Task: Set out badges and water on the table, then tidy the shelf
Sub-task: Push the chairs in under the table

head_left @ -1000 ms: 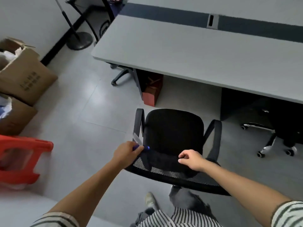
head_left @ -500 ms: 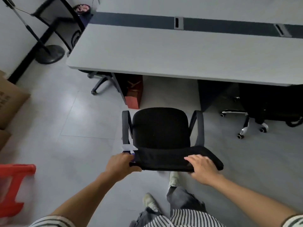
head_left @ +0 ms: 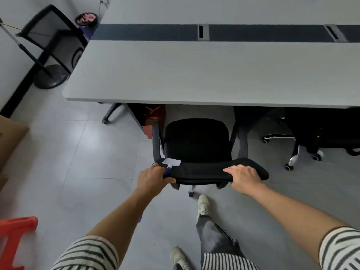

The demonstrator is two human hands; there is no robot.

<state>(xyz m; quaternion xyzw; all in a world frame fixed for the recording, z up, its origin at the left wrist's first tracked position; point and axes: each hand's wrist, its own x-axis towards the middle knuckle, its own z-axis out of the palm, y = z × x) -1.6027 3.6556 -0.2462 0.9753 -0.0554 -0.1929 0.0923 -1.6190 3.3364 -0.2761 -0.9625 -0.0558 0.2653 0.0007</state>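
Observation:
A black office chair point(head_left: 196, 145) stands in front of me, its seat partly under the long grey table point(head_left: 194, 75). My left hand point(head_left: 153, 177) grips the left end of the chair's backrest top and also holds a clear badge point(head_left: 171, 162) on a blue strap, which lies on the backrest. My right hand point(head_left: 243, 177) rests on the right part of the backrest top, fingers curled over its edge. No water is in view, and the table top is bare.
A second black chair point(head_left: 311, 133) sits under the table at right. A red-brown box point(head_left: 153, 119) lies beneath the table. A cardboard box point(head_left: 9, 137) and red plastic stool point(head_left: 13, 240) stand at left. A round-based stand point(head_left: 48, 76) is by the table's left corner.
The chair has rolled forward towards the table with both hands on its backrest. My view has risen, showing more table top.

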